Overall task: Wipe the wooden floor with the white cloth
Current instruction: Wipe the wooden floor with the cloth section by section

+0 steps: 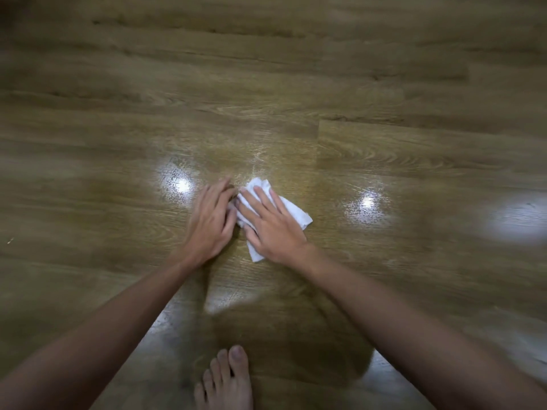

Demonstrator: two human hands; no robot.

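Observation:
A crumpled white cloth (297, 216) lies on the wooden floor (296, 113) near the middle of the view. My right hand (270, 226) presses flat on top of it, fingers spread and pointing away from me. My left hand (211, 221) rests beside it on the left, palm down, its fingertips touching the cloth's left edge. Much of the cloth is hidden under my right hand. The boards around the cloth look shiny and streaked.
My bare foot (226, 380) stands on the floor at the bottom centre, between my forearms. Bright light reflections (368, 201) shine on the boards left and right of the hands. A small speck (10, 240) lies at the far left.

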